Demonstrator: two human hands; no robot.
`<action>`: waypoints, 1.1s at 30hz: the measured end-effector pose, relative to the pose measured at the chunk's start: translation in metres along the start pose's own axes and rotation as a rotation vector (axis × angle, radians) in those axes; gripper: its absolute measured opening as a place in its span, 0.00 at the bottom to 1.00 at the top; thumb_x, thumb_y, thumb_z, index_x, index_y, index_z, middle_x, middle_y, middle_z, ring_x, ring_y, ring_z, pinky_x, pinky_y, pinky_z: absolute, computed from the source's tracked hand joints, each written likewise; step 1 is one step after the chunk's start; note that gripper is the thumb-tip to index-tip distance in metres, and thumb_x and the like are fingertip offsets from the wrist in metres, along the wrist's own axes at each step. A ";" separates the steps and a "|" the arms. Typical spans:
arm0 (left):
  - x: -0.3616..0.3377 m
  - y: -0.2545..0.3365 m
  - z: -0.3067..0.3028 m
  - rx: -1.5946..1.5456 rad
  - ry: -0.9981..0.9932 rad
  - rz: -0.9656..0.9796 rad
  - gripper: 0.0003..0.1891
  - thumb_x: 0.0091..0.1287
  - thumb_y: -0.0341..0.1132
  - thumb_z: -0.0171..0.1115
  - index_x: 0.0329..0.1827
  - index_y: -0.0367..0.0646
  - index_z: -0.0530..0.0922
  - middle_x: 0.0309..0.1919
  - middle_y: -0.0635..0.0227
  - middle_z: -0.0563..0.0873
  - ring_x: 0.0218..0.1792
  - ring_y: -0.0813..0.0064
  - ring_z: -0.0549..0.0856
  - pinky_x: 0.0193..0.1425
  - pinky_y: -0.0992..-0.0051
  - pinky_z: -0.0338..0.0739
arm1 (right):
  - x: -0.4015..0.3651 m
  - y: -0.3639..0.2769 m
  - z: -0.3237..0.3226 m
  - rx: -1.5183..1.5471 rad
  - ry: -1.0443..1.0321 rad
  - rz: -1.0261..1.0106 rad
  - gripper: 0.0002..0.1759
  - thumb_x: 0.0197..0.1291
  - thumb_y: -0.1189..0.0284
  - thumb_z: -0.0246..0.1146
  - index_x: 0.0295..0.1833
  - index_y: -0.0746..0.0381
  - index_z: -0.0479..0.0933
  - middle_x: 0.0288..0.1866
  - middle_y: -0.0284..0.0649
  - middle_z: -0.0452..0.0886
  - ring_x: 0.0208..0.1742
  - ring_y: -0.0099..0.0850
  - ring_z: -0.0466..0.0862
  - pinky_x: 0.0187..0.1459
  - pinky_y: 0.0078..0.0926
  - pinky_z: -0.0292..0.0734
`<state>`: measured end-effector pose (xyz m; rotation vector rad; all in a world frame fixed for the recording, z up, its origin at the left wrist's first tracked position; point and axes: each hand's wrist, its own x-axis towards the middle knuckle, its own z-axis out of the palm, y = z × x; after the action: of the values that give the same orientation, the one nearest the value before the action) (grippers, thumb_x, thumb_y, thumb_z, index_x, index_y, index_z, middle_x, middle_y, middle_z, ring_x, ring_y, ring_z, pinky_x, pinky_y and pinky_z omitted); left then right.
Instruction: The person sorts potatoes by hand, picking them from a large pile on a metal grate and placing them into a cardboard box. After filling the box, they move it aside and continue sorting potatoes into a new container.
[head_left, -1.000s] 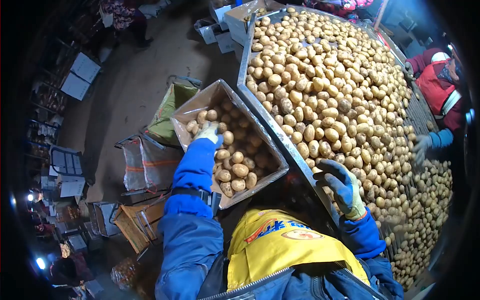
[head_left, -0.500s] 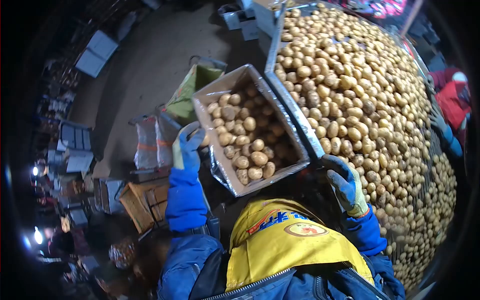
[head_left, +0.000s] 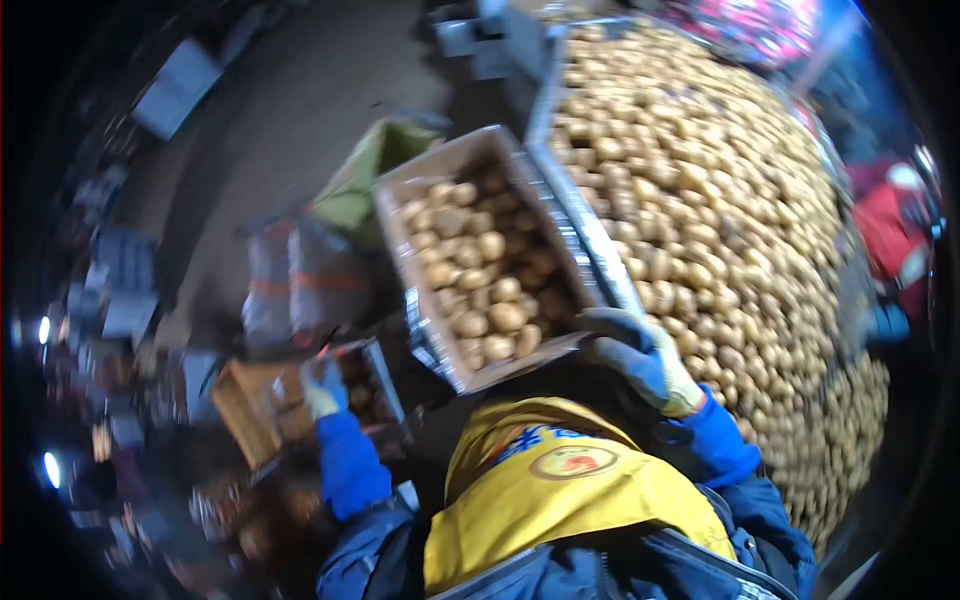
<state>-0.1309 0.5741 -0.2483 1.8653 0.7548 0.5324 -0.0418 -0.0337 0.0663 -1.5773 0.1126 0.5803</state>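
Note:
A cardboard box (head_left: 432, 335) lined with clear plastic stands tilted in front of me, part-filled with potatoes (head_left: 470, 265). My right hand (head_left: 650, 362), in a blue-and-cream work glove, has its fingers stretched out at the box's near right corner. My left hand (head_left: 323, 388), gloved alike, is low on the left at the edge of a smaller box (head_left: 385, 375) with dark round items inside. Motion smears its fingers, and I cannot tell whether they hold anything.
A large sorting table (head_left: 585, 215) heaped with potatoes fills the right side. Beyond it is a person in red (head_left: 885, 220). A green bag (head_left: 365, 170), plastic-wrapped bundles (head_left: 295, 285) and an orange-brown carton (head_left: 245, 410) stand on the left.
My left hand has moved from the lined box's left side down and left to the smaller box. My right hand has shifted left and slightly up to the lined box's near right corner.

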 end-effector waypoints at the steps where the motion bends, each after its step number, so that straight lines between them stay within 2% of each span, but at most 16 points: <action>1: -0.009 0.064 0.019 0.209 0.052 0.004 0.24 0.73 0.40 0.71 0.67 0.40 0.78 0.54 0.59 0.85 0.51 0.69 0.83 0.58 0.66 0.80 | -0.007 0.004 -0.004 -0.006 0.051 -0.004 0.24 0.71 0.70 0.70 0.70 0.63 0.80 0.59 0.37 0.87 0.57 0.23 0.83 0.60 0.23 0.79; 3: -0.018 0.168 0.064 0.211 0.070 0.104 0.25 0.76 0.37 0.67 0.72 0.38 0.74 0.59 0.57 0.84 0.58 0.66 0.82 0.65 0.65 0.78 | -0.014 0.027 -0.014 -0.112 0.163 -0.196 0.22 0.71 0.70 0.71 0.68 0.59 0.82 0.50 0.33 0.89 0.48 0.19 0.82 0.54 0.24 0.80; 4: -0.019 0.202 0.084 0.147 0.014 0.173 0.25 0.77 0.36 0.66 0.74 0.37 0.72 0.61 0.56 0.84 0.61 0.65 0.81 0.68 0.64 0.77 | -0.023 0.025 -0.020 -0.029 0.164 -0.121 0.22 0.70 0.71 0.71 0.68 0.59 0.82 0.48 0.31 0.89 0.46 0.17 0.81 0.51 0.23 0.79; 6: -0.070 0.315 0.153 -0.449 -0.031 -0.045 0.25 0.79 0.33 0.62 0.75 0.34 0.71 0.71 0.51 0.79 0.65 0.61 0.79 0.73 0.61 0.74 | -0.047 0.021 -0.032 0.057 0.209 -0.102 0.19 0.70 0.75 0.69 0.65 0.59 0.83 0.41 0.26 0.86 0.42 0.16 0.79 0.48 0.19 0.77; 7: -0.069 0.313 0.176 0.047 -0.160 0.461 0.25 0.79 0.29 0.61 0.76 0.33 0.70 0.74 0.51 0.76 0.68 0.60 0.78 0.76 0.61 0.72 | -0.058 0.031 -0.039 0.098 0.271 -0.143 0.19 0.71 0.74 0.69 0.66 0.60 0.83 0.46 0.28 0.87 0.44 0.17 0.81 0.46 0.20 0.79; 8: -0.097 0.347 0.207 -0.173 -0.293 0.400 0.25 0.78 0.29 0.62 0.76 0.34 0.71 0.72 0.53 0.78 0.71 0.59 0.77 0.78 0.61 0.70 | -0.068 0.047 -0.044 0.137 0.327 -0.191 0.18 0.72 0.74 0.68 0.66 0.60 0.83 0.51 0.30 0.89 0.45 0.18 0.83 0.44 0.21 0.81; 10: -0.133 0.396 0.249 0.164 -0.674 0.479 0.23 0.78 0.28 0.63 0.74 0.34 0.73 0.70 0.54 0.79 0.72 0.59 0.77 0.79 0.62 0.69 | -0.097 0.067 -0.061 0.218 0.419 -0.121 0.18 0.70 0.74 0.69 0.64 0.60 0.84 0.49 0.34 0.90 0.47 0.19 0.85 0.46 0.22 0.82; 12: -0.204 0.402 0.298 -0.195 -0.800 0.753 0.23 0.74 0.25 0.65 0.71 0.32 0.75 0.68 0.52 0.81 0.67 0.59 0.80 0.74 0.61 0.73 | -0.134 0.080 -0.078 -0.178 0.631 -0.246 0.19 0.68 0.75 0.70 0.63 0.60 0.85 0.47 0.40 0.90 0.48 0.22 0.87 0.48 0.24 0.83; 13: -0.234 0.416 0.307 -0.068 -0.937 0.755 0.23 0.71 0.26 0.68 0.69 0.33 0.78 0.67 0.49 0.82 0.68 0.55 0.81 0.73 0.59 0.75 | -0.153 0.087 -0.085 -0.261 0.740 -0.300 0.18 0.67 0.74 0.69 0.62 0.60 0.85 0.48 0.44 0.90 0.48 0.25 0.88 0.47 0.27 0.83; 16: -0.322 0.448 0.336 -0.223 -1.253 1.221 0.24 0.66 0.27 0.71 0.66 0.35 0.81 0.63 0.44 0.83 0.68 0.43 0.81 0.76 0.51 0.72 | -0.210 0.113 -0.108 -0.591 1.128 -0.247 0.18 0.64 0.70 0.73 0.59 0.61 0.86 0.51 0.46 0.89 0.47 0.36 0.89 0.49 0.31 0.85; 20: -0.409 0.462 0.351 -0.229 -1.671 1.407 0.27 0.67 0.35 0.73 0.69 0.42 0.79 0.69 0.47 0.79 0.75 0.39 0.73 0.81 0.47 0.64 | -0.296 0.188 -0.149 -0.827 1.491 -0.023 0.24 0.62 0.68 0.75 0.62 0.63 0.82 0.59 0.50 0.86 0.57 0.42 0.87 0.62 0.38 0.82; 24: -0.448 0.459 0.361 0.150 -1.863 1.653 0.30 0.66 0.44 0.69 0.73 0.51 0.77 0.74 0.48 0.74 0.79 0.37 0.65 0.84 0.39 0.52 | -0.397 0.229 -0.174 -0.694 1.822 0.369 0.32 0.63 0.67 0.75 0.70 0.66 0.75 0.64 0.55 0.83 0.64 0.48 0.83 0.66 0.42 0.79; 28: -0.450 0.472 0.370 0.260 -1.840 1.666 0.31 0.61 0.43 0.71 0.70 0.52 0.79 0.73 0.53 0.75 0.79 0.42 0.66 0.83 0.38 0.52 | -0.423 0.242 -0.158 -0.390 1.780 0.684 0.37 0.67 0.59 0.72 0.75 0.65 0.71 0.69 0.59 0.78 0.66 0.52 0.82 0.67 0.42 0.78; 30: -0.444 0.473 0.378 0.240 -1.824 1.595 0.23 0.63 0.44 0.71 0.62 0.51 0.83 0.72 0.54 0.77 0.79 0.44 0.67 0.83 0.40 0.53 | -0.386 0.248 -0.136 -0.199 1.524 0.693 0.38 0.66 0.57 0.73 0.76 0.64 0.71 0.73 0.61 0.74 0.69 0.55 0.80 0.69 0.44 0.76; 32: -0.435 0.460 0.386 0.222 -1.766 1.545 0.17 0.64 0.42 0.70 0.54 0.49 0.87 0.68 0.53 0.80 0.77 0.42 0.70 0.82 0.42 0.57 | -0.345 0.219 -0.110 -0.748 1.367 0.775 0.46 0.58 0.47 0.76 0.76 0.60 0.71 0.78 0.63 0.68 0.74 0.63 0.75 0.71 0.50 0.75; 33: -0.438 0.458 0.384 0.216 -1.716 1.548 0.13 0.66 0.41 0.70 0.50 0.47 0.88 0.65 0.52 0.82 0.75 0.41 0.72 0.81 0.43 0.60 | -0.333 0.216 -0.104 -0.600 1.359 0.551 0.45 0.58 0.51 0.77 0.76 0.60 0.72 0.79 0.60 0.67 0.74 0.61 0.75 0.70 0.49 0.77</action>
<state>-0.0684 -0.1171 0.0117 1.9230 -1.8654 -0.4264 -0.3874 -0.2476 0.0101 -2.2962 1.5364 -0.1904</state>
